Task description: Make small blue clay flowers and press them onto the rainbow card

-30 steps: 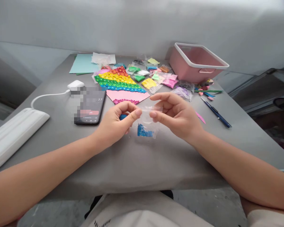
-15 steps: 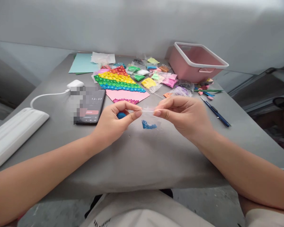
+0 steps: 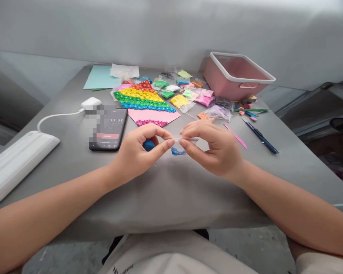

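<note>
Both hands pinch the top edge of a small clear zip bag point(image 3: 177, 150) with some blue clay in it. My left hand point(image 3: 144, 150) grips the bag's left end between thumb and forefinger, and a blue clay ball point(image 3: 148, 145) shows behind its fingers. From the other side, my right hand point(image 3: 213, 146) holds the same edge, thumb in front, covering part of the bag. Just beyond the hands lies a pink card point(image 3: 151, 115) bearing rows of small clay flowers in red, yellow, green and blue, with a magenta row at its near tip.
A phone point(image 3: 110, 127) and white power strip point(image 3: 23, 163) lie left. Several bags of coloured clay point(image 3: 180, 101) spread behind, near a pink basket point(image 3: 225, 78). To the right are a pink tool point(image 3: 236, 136) and a blue craft knife point(image 3: 260, 135). Blue paper point(image 3: 100, 77) lies back left.
My right hand has moved left along the bag's top edge, closer to my left hand. The pink tool has come into sight beside it. The left hand has barely shifted.
</note>
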### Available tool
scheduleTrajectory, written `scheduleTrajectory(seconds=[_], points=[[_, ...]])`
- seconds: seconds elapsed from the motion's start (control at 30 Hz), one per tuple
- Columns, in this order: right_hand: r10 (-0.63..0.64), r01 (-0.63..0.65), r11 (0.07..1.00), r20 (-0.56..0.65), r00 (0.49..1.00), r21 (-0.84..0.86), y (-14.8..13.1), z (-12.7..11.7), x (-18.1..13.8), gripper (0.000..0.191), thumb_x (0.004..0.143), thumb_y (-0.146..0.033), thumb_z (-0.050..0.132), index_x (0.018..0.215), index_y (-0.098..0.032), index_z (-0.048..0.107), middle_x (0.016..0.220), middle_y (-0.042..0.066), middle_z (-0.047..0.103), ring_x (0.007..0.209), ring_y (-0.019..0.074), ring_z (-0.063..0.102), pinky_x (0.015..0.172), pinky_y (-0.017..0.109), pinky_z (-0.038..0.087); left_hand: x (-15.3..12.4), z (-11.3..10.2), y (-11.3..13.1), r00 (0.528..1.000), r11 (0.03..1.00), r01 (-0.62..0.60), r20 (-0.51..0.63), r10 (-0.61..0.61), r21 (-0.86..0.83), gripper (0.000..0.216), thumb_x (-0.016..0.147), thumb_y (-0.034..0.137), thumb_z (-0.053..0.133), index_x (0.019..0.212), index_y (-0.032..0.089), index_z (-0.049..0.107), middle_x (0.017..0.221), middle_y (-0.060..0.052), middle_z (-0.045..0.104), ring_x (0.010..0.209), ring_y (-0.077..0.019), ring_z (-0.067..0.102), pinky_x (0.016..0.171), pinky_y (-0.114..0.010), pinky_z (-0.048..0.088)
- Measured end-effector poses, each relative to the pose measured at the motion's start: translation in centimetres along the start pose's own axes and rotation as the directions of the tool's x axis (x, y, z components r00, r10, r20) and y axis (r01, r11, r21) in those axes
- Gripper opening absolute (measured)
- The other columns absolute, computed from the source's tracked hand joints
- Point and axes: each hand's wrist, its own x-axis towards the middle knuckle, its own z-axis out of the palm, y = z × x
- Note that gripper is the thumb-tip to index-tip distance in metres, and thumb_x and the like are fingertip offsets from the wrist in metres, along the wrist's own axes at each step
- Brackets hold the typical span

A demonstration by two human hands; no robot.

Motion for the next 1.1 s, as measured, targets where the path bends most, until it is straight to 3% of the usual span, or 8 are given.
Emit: scheduleTrajectory(seconds=[0.13,0.27,0.37,0.53,0.7,0.87,1.0,1.1], points=[[-0.029,0.029,1.0,0.058,0.998,0.006,0.5,0.3,-0.2,0.006,0.087,-0.025,0.068,0.081,-0.025,0.067,0.08,0.004,0.073,0.078,0.0196,0.068,0.074,0.035,0.055,-0.1,0.0,-0.3,0.993,0.99,-0.115,0.046,0.111,0.077,0.012,0.091,0.027,0.066,0.081,0.021,0.068,0.083,-0.003,0.072,0.074,-0.0153,0.061,0.068,-0.027,0.048],[-0.087,0.061,0.985,0.161,0.983,0.16,0.4,0.2,-0.2,0.013,0.092,-0.022,0.064,0.079,-0.024,0.065,0.08,0.004,0.072,0.078,0.018,0.068,0.071,0.033,0.055,-0.3,0.0,0.2,0.98,0.983,-0.171,0.114,0.163,0.063,0.009,0.089,0.019,0.064,0.08,0.021,0.064,0.084,-0.004,0.07,0.075,-0.0157,0.062,0.069,-0.028,0.049],[-0.001,-0.035,0.979,0.178,0.984,0.202,0.1,-0.1,0.0,0.016,0.092,-0.027,0.066,0.077,-0.023,0.065,0.076,0.002,0.071,0.073,0.0162,0.067,0.066,0.031,0.053,-0.4,0.0,0.5,0.987,0.991,-0.122,0.107,0.116,0.046,0.009,0.089,0.02,0.065,0.08,0.021,0.063,0.081,-0.002,0.069,0.068,-0.0138,0.059,0.064,-0.027,0.047],[0.311,-0.315,0.941,0.051,0.949,0.12,0.3,-0.4,0.4,0.019,0.086,-0.037,0.074,0.074,-0.024,0.068,0.071,0.0,0.07,0.066,0.0148,0.06,0.061,0.031,0.045,-0.5,0.4,0.3,0.996,0.998,0.022,-0.089,-0.027,-0.061,0.015,0.091,0.031,0.069,0.081,0.021,0.064,0.083,-0.001,0.069,0.069,-0.0128,0.059,0.064,-0.026,0.048],[0.281,-0.3,0.919,0.109,0.954,0.257,0.4,-0.9,0.6,0.016,0.087,-0.028,0.07,0.073,-0.024,0.065,0.065,-0.002,0.062,0.062,0.0129,0.052,0.059,0.031,0.041,-0.5,0.7,-0.2,0.996,0.992,0.054,-0.065,-0.061,-0.115,0.014,0.09,0.034,0.071,0.086,0.021,0.066,0.088,-0.002,0.07,0.073,-0.013,0.06,0.065,-0.025,0.048],[0.343,-0.373,0.875,0.15,0.927,0.308,0.2,-1.0,0.7,0.024,0.085,-0.036,0.073,0.067,-0.024,0.064,0.064,-0.002,0.059,0.061,0.0132,0.05,0.056,0.031,0.038,-0.6,0.5,0.1,0.997,1.0,0.004,-0.074,-0.003,0.012,0.013,0.09,0.031,0.069,0.08,0.022,0.068,0.079,-0.001,0.067,0.064,-0.0134,0.054,0.063,-0.028,0.043],[0.363,-0.373,0.89,0.087,0.928,0.264,0.6,-0.7,0.9,0.024,0.086,-0.045,0.074,0.075,-0.024,0.07,0.074,0.001,0.068,0.066,0.015,0.057,0.058,0.032,0.044,-0.3,0.1,0.1,0.989,0.998,0.06,-0.135,-0.058,0.012,0.016,0.089,0.03,0.068,0.077,0.022,0.063,0.08,-0.001,0.067,0.068,-0.0151,0.057,0.065,-0.03,0.042],[0.341,-0.338,0.908,0.033,0.94,0.246,0.8,-0.6,1.0,0.019,0.085,-0.04,0.075,0.076,-0.025,0.071,0.076,0.002,0.069,0.069,0.0159,0.059,0.059,0.032,0.045,-0.1,0.4,-0.7,0.996,0.999,0.029,-0.089,-0.027,0.017,0.016,0.092,0.033,0.065,0.081,0.021,0.063,0.084,-0.002,0.069,0.076,-0.0165,0.06,0.069,-0.03,0.044]])
